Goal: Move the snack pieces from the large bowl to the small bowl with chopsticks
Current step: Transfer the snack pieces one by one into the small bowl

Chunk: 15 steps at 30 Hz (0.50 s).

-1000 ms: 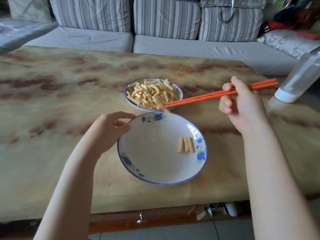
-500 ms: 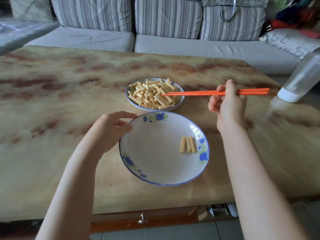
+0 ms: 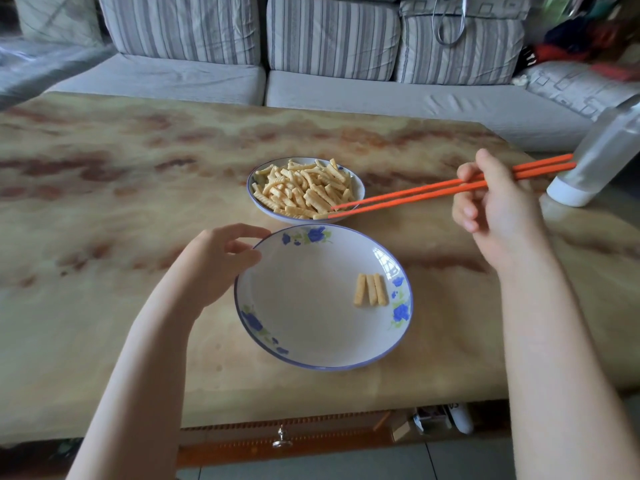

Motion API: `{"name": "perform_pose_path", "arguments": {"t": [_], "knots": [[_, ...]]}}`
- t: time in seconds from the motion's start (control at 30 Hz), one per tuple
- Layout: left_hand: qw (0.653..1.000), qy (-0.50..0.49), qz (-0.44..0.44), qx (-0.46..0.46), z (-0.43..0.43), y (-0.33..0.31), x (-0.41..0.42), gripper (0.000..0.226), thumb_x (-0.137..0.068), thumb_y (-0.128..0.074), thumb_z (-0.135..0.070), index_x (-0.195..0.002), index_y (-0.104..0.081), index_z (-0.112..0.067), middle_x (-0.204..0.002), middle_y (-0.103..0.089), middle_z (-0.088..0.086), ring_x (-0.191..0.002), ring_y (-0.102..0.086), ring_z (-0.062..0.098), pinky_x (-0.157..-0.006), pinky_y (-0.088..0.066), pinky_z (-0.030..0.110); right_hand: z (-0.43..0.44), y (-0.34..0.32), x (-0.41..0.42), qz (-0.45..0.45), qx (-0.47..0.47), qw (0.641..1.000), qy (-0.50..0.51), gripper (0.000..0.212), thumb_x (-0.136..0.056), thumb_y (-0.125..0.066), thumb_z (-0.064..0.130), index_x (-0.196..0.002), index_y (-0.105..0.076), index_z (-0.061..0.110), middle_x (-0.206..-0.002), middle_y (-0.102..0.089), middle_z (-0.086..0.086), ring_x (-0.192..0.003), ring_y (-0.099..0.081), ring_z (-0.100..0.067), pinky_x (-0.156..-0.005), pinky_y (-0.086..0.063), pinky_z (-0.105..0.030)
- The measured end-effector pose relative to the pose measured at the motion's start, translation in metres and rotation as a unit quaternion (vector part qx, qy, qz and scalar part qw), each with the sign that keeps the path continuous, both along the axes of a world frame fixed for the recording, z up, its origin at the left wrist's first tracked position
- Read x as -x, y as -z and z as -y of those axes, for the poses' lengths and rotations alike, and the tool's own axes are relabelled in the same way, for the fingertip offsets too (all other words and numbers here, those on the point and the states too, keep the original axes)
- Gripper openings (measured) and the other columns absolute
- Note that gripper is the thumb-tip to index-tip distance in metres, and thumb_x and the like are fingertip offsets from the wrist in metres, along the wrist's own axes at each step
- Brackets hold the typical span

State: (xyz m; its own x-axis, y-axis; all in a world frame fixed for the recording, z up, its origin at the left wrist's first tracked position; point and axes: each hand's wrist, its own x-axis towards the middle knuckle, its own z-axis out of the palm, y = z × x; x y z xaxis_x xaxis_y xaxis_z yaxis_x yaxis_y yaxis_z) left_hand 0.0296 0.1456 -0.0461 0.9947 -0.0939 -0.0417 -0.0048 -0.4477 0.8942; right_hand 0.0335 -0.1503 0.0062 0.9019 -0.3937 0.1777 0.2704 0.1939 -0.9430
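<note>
The snack pieces (image 3: 304, 190) are nearly all heaped in the small bowl (image 3: 248, 185), just above the middle of the frame; three more (image 3: 370, 289) lie side by side in the right half of the large bowl (image 3: 304, 327), which sits right below the small one, the two rims almost touching

My right grip (image 3: 491, 209), at the right of the frame, is curled round the orange chopsticks (image 3: 408, 194), thumb on top and fingers folded beneath. The sticks slant down to the left across the small bowl's right rim. Their tips stand slightly apart at the lower right edge of the heap, the lower tip against one piece there; whether that piece is actually pinched I cannot tell

My left grip (image 3: 214, 265) is at the upper left rim of the large bowl, with the thumb against the rim's outside, the forefinger arched over to its edge, and the other fingers loosely curled behind

Both bowls stand on the desk (image 3: 104, 202), its top marbled in yellow and brown. A clear bottle (image 3: 602, 154) with a white base leans at the right edge of the frame, behind the chopsticks' far ends. A grey striped sofa (image 3: 381, 98) runs across the top of the frame, and a metal drawer knob (image 3: 282, 439) shows under the desk's near edge at the bottom
</note>
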Motion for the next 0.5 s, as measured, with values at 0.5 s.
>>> {"name": "perform_pose_path", "arguments": {"t": [0.5], "knots": [[1.000,-0.003,-0.003,-0.008,0.000,-0.001,0.000,0.040,-0.086,-0.060,-0.004,-0.086,-0.066,-0.044,-0.090,-0.073,0.004,-0.086,-0.068,0.033,-0.086,-0.053,0.052,0.031,-0.007,0.018,-0.107,0.132,0.979,-0.115,0.035,-0.101,-0.042,0.020,-0.070,-0.045,0.005,-0.049,-0.047,0.003,-0.025,-0.020,-0.003,-0.039,-0.007,-0.021]]}}
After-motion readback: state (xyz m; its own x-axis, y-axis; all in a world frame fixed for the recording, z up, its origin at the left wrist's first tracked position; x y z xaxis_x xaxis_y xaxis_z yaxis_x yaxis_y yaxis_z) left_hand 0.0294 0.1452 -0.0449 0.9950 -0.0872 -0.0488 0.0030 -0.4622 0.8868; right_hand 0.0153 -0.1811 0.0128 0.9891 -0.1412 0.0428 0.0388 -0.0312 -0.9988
